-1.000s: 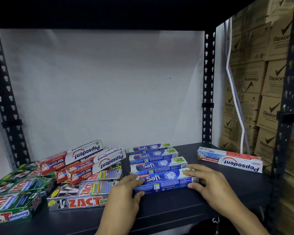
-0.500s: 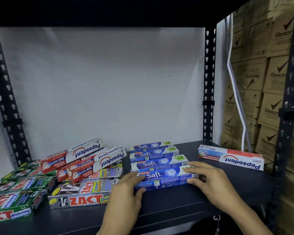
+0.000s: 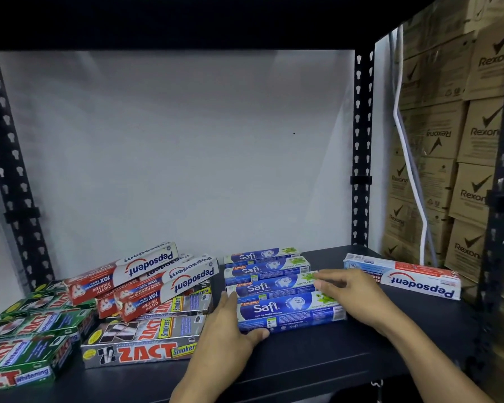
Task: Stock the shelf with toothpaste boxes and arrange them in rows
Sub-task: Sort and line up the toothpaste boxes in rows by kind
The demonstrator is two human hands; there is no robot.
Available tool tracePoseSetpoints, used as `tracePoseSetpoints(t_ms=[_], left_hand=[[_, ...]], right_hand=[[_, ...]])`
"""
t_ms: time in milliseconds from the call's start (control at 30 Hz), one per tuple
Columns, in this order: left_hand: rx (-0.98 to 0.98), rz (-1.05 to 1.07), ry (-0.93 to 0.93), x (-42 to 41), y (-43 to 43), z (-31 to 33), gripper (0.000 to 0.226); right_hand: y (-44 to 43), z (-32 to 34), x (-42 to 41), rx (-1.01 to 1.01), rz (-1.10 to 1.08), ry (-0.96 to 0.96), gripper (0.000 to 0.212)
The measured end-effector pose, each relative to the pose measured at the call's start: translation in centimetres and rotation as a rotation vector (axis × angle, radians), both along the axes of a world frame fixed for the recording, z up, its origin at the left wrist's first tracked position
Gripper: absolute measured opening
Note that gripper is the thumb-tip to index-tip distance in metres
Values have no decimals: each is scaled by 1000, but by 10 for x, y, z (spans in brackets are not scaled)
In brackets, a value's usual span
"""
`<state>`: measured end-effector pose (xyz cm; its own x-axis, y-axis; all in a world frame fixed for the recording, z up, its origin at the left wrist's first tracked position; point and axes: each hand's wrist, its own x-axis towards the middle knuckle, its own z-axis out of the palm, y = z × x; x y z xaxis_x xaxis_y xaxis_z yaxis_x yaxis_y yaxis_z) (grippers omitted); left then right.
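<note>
We have both hands on the blue Safi boxes (image 3: 259,270) in the middle of the dark shelf (image 3: 317,365). Four of them lie flat, one behind the other with long sides touching, in a row that runs from the front edge towards the white back wall (image 3: 172,155).

Our left hand (image 3: 226,330) is set against the left end of the front Safi box (image 3: 285,312). Its fingers (image 3: 230,301) are nearly straight and close together along that end, and the thumb (image 3: 259,334) lies against the box's front edge. Our right hand (image 3: 352,295) covers the right end of the same box. Its fingers (image 3: 326,279) are stretched out flat and slightly spread, with the tips resting on the right end of the second Safi box (image 3: 268,287) behind it.

To the left, red and white Pepsodent boxes (image 3: 146,274) lie in a loose, crooked pile on top of silver ZACT Smokers boxes (image 3: 140,349). Green ZACT Whitening boxes (image 3: 21,367) lie at the far left. A single Pepsodent box (image 3: 405,276) lies at an angle on the right of the shelf, just beside our right hand; we cannot tell whether they touch.

Past the right upright (image 3: 361,158), brown Rexona cartons (image 3: 474,193) are stacked, with a white cable (image 3: 410,158) hanging in front of them.
</note>
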<state>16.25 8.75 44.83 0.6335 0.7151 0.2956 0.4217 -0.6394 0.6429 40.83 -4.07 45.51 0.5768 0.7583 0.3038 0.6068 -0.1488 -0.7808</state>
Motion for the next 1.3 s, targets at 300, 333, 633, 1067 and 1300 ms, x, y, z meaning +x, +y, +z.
tracePoseSetpoints(t_ms=[300,333,633,1067,1300], left_hand=[[-11,22,45,2,3,2,97],[-15,18,41,2,3,3,98],[63,101,11,-5,-11,-3,76],[180,66,-97,-18,-20,4,61],[331,-49,-278,-53,2,36,36]], right_hand=[[6,-5,3,13,-10,-16,32],[5,-5,3,12,-10,-12,32],[-22,-6,-10,183,35,26,30],[-22,-5,-28,138,27,-206,33],[25,29,-68,116,101,-388,40]])
